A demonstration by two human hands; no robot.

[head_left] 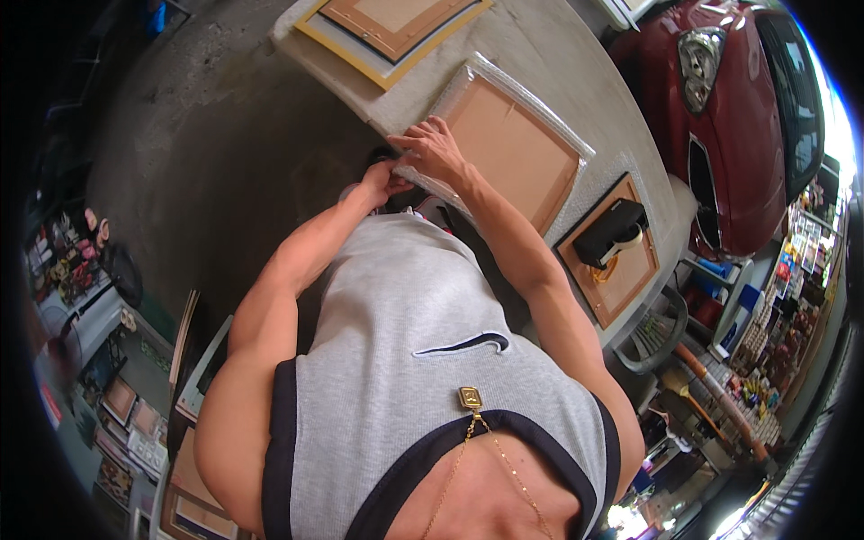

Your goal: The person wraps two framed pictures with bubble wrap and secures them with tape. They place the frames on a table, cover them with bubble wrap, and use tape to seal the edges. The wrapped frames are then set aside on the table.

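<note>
A brown picture frame wrapped in clear bubble wrap [513, 144] lies back side up on a grey table [558, 54]. My right hand [432, 148] rests flat on the wrap at the frame's near corner. Just under that corner, my left hand [382, 178] pinches the edge of the wrap with its fingers closed. My grey sleeveless shirt fills the lower middle of the view and hides the table's near edge.
A black tape dispenser [610, 232] sits on another brown frame [621, 270] to the right. Stacked frames with a yellow border [387, 36] lie at the table's far end. A red car [738, 117] is parked beyond the table. More frames [193, 468] lean at lower left.
</note>
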